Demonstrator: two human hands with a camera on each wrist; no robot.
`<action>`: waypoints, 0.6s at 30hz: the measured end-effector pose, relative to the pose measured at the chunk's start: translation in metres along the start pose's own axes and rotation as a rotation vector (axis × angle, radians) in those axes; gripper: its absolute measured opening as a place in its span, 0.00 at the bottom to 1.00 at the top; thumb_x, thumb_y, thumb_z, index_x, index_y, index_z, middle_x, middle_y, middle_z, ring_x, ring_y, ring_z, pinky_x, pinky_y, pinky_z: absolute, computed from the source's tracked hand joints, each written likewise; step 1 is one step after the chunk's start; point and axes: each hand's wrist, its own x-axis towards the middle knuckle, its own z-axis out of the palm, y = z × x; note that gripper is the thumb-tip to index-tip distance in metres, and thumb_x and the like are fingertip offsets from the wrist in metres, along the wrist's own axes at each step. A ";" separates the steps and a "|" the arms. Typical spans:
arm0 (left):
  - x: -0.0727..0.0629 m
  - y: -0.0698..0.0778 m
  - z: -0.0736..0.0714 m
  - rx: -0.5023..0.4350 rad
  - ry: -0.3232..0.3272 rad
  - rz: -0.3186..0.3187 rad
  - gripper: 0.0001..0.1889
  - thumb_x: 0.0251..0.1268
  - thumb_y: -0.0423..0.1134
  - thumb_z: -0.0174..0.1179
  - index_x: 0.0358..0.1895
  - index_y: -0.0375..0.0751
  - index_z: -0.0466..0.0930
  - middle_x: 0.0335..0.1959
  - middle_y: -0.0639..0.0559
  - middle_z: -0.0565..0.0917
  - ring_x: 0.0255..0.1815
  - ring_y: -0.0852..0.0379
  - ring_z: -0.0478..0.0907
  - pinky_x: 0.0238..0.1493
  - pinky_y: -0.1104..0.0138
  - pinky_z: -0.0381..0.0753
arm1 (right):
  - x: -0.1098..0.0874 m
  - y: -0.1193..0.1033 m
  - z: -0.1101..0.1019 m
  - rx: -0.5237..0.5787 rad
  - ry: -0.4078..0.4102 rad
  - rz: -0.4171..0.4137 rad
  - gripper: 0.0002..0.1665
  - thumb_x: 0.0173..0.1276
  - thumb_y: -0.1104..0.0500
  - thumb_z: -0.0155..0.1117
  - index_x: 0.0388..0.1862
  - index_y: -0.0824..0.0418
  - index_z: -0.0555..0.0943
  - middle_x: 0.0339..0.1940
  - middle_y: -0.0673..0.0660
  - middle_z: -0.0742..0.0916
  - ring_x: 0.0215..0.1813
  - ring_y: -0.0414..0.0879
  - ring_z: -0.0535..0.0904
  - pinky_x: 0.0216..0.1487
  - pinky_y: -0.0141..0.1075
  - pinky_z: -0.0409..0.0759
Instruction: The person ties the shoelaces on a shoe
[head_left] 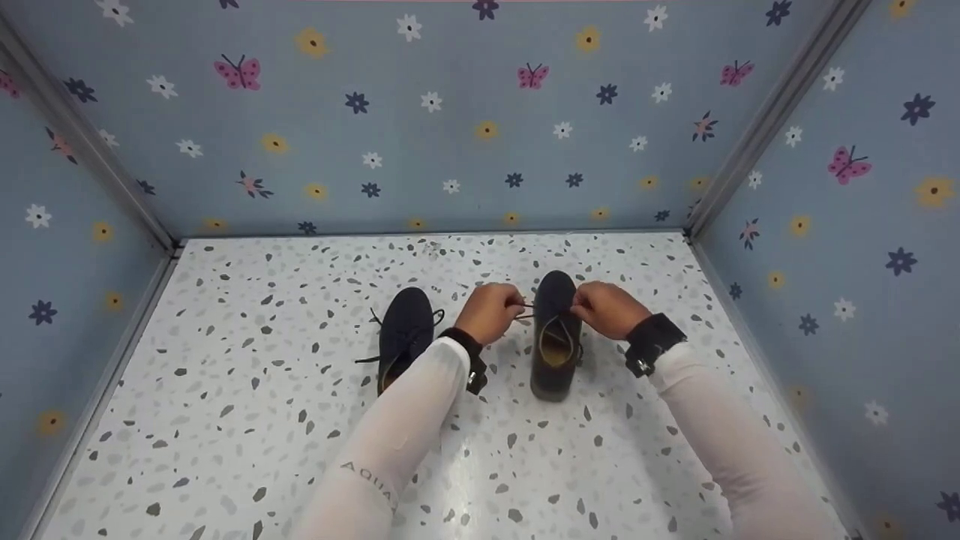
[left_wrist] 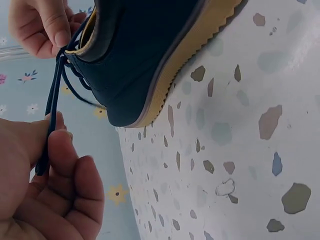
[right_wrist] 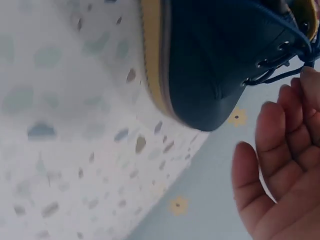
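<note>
A dark navy lace-up shoe [head_left: 553, 386] stands on the floor, its toe pointing at the back wall. Left of it, my left hand [head_left: 489, 313] pinches a doubled strand of its dark shoelace [left_wrist: 53, 107] between thumb and fingers, drawn out sideways from the shoe. On the other side my right hand [head_left: 609, 309] pinches the lace close to the knot, above the eyelets. The right wrist view shows its remaining fingers [right_wrist: 272, 125] loosely bent beside the toe. A yellow lining and a tan ridged sole [left_wrist: 165, 82] show up close.
A matching dark shoe [head_left: 405, 326] sits to the left, its lace ends spread out on both sides and its heel hidden behind my left sleeve [head_left: 409, 420]. Blue panels [head_left: 420, 150] with flowers and butterflies enclose the speckled white floor [head_left: 247, 360] at the back and both sides.
</note>
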 end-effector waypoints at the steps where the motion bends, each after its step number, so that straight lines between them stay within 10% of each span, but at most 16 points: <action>1: 0.000 -0.001 0.000 0.005 0.013 0.003 0.05 0.73 0.35 0.65 0.42 0.40 0.90 0.41 0.47 0.92 0.44 0.50 0.87 0.53 0.56 0.84 | 0.000 0.000 -0.001 -0.049 0.024 -0.037 0.06 0.74 0.61 0.67 0.37 0.62 0.82 0.34 0.58 0.86 0.36 0.49 0.80 0.41 0.47 0.81; 5: 0.000 -0.004 -0.001 0.010 0.064 0.014 0.04 0.72 0.36 0.66 0.41 0.40 0.89 0.40 0.47 0.91 0.43 0.51 0.87 0.52 0.57 0.84 | -0.001 0.003 -0.001 -0.139 0.124 -0.113 0.08 0.67 0.64 0.68 0.30 0.60 0.78 0.28 0.55 0.81 0.31 0.48 0.74 0.35 0.44 0.75; 12: -0.001 -0.004 -0.002 0.009 0.094 0.041 0.04 0.73 0.36 0.66 0.39 0.41 0.88 0.38 0.47 0.91 0.40 0.51 0.86 0.49 0.56 0.85 | -0.002 0.007 0.005 0.022 0.094 -0.013 0.08 0.73 0.61 0.60 0.31 0.56 0.78 0.26 0.52 0.78 0.29 0.45 0.71 0.35 0.39 0.70; 18: -0.001 -0.002 -0.005 0.061 0.077 0.063 0.05 0.72 0.35 0.66 0.36 0.41 0.89 0.37 0.48 0.90 0.40 0.51 0.86 0.48 0.56 0.84 | -0.003 0.009 0.005 -0.305 0.199 -0.185 0.10 0.65 0.64 0.67 0.24 0.57 0.78 0.20 0.54 0.81 0.23 0.48 0.73 0.29 0.46 0.73</action>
